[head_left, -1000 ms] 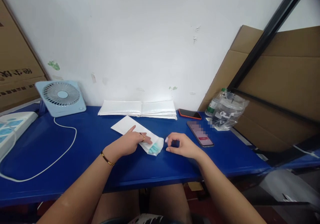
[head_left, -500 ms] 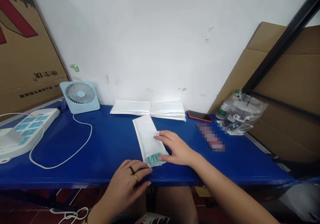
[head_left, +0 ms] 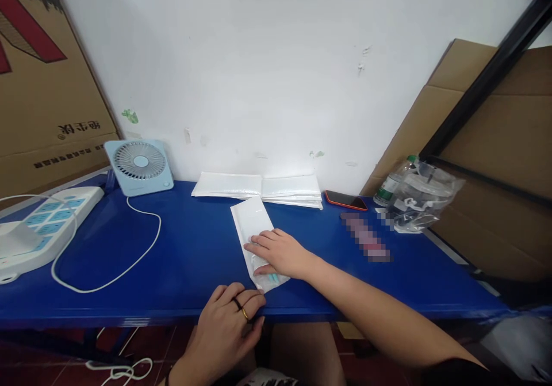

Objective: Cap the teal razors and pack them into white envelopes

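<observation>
A white padded mailer (head_left: 245, 219) lies at a slant on the blue table, its mouth facing me. Through its clear lower part a little of some turquoise contents (head_left: 273, 277) shows; my hand covers the rest. My right hand (head_left: 280, 253) lies flat over the mailer's lower half, fingers stretched across it and apart. Beside the mouth's left corner is my left hand (head_left: 233, 317), at the table's front edge. Its fingers are bent, with fingertips touching that corner, while the thumb stands apart below. A black ring and a gold ring sit on this hand.
More white padded mailers (head_left: 228, 184) lie stacked against the wall. To the left are a light blue fan (head_left: 140, 167) and a power strip (head_left: 56, 216) with a white cable. A red-edged phone (head_left: 345, 200), a blurred-out item (head_left: 366, 236), a bottle (head_left: 390, 184) and a bagged cup (head_left: 425, 196) occupy the right.
My right hand has slid left and further over the mailer, covering most of the turquoise contents. My left hand has shifted slightly right and down, staying by the mouth's corner.
</observation>
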Demonstrator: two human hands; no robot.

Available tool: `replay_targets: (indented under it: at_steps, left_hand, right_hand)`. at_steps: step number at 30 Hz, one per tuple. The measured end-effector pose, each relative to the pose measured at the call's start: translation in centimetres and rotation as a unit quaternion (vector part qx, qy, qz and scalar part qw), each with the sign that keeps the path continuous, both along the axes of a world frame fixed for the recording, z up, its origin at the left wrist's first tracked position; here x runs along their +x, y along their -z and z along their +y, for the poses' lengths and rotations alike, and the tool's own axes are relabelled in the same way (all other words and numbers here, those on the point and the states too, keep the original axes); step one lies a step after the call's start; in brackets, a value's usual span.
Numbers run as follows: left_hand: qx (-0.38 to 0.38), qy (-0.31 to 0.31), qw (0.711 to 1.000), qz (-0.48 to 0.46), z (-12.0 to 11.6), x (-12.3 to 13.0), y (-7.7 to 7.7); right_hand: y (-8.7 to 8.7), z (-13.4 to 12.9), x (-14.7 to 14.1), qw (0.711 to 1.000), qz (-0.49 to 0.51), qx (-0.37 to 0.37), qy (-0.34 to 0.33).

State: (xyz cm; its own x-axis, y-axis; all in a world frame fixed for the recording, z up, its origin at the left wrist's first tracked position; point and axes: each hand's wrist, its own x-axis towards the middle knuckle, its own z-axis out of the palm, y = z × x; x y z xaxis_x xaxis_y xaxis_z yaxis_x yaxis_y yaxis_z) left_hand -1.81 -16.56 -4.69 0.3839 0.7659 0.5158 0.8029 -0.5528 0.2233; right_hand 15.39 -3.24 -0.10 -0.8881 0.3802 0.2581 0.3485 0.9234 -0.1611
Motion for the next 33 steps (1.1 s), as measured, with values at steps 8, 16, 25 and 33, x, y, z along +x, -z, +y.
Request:
replay_targets:
  at_steps: [8,16,25,33]
  left_hand:
    - [-0.008,0.003,1.000,-0.008,0.0,-0.1,0.2]
    - [-0.019,0.007,1.000,-0.015,0.1,-0.1,0.2]
    - [-0.022,0.006,1.000,-0.018,0.1,0.0,0.3]
    - [0.011,0.015,1.000,-0.021,0.1,0.2,-0.9]
  right_hand:
    - [-0.5,1.1,1.4,0.992,0.024,-0.125,-0.017]
    - [-0.4,1.2,2.5,0.975,0.050,-0.217,-0.017]
    - [-0.3,1.8,3.7,0.968,0.098,-0.230,-0.019]
    - [-0.3,1.9,4.0,0.973,0.083,-0.214,-0.008]
